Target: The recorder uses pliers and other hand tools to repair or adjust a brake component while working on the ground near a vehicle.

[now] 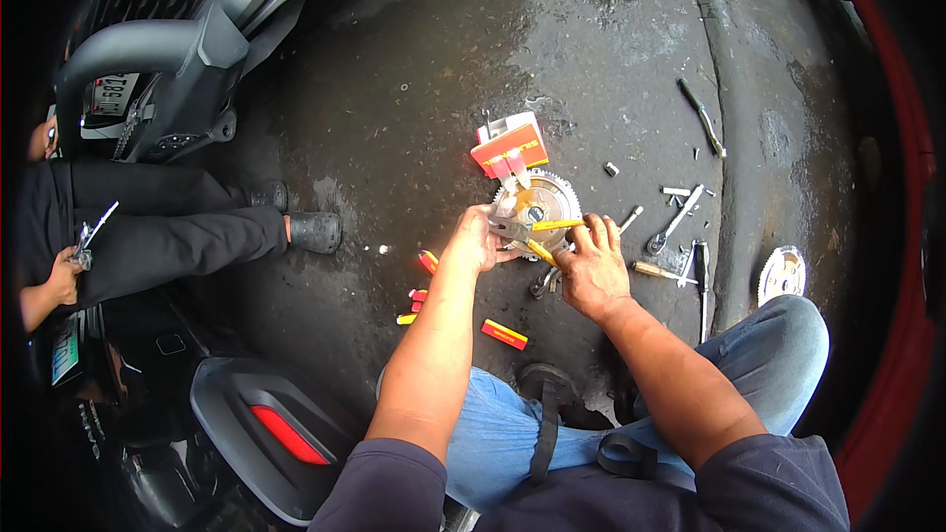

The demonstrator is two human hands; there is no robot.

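Yellow-handled pliers (558,225) are in my right hand (597,271), its fingers closed about the spread handles. The grey jaws point left toward my left hand (477,239), whose fingers are curled around the jaw end; what they pinch there is hidden. Just beyond both hands, a round toothed metal gear (564,197) lies on the dark floor, with the pliers crossing over its near part. Small clear plastic bags (511,169) rest at its far left edge, against an opened red and white box (510,145).
Hand tools lie to the right, including a ratchet wrench (674,222) and a screwdriver (658,270). Another gear (781,275) sits by my knee. Small red and yellow boxes (505,334) are near my legs. A person (168,227) and motorcycle parts (148,49) occupy the left.
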